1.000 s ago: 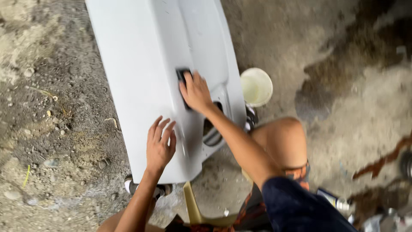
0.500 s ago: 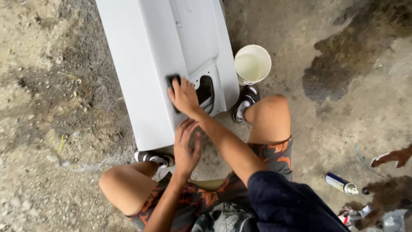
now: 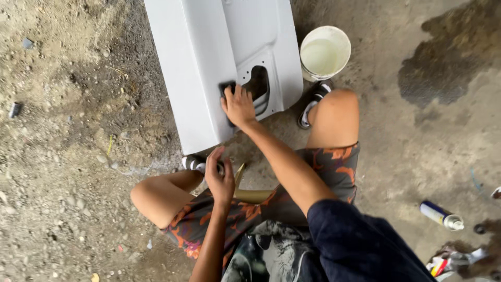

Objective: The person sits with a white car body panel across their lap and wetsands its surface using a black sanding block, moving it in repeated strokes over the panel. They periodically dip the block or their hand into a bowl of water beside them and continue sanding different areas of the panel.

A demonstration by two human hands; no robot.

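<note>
Left hand (image 3: 220,177) has lifted off the grey panel (image 3: 209,62); right hand (image 3: 239,106) presses it.

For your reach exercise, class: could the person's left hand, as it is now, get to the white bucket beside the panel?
Probably not directly: the left hand hangs near the knee, while the white bucket stands beyond the right arm and the grey panel, both lying across the way.

Place: an informal outdoor body-repair or paint-prep yard, set on open ground.
Floor: bare dirt and gravel (image 3: 62,172) on one side, stained rough concrete (image 3: 449,83) on the other.
Work piece: a large pale grey primed vehicle panel (image 3: 209,57) lies flat on the ground.
Supplies: a white bucket (image 3: 324,52) of cloudy water beside the panel; a spray can (image 3: 441,215) lying on the concrete.
Litter: scraps at the lower right corner.
</note>
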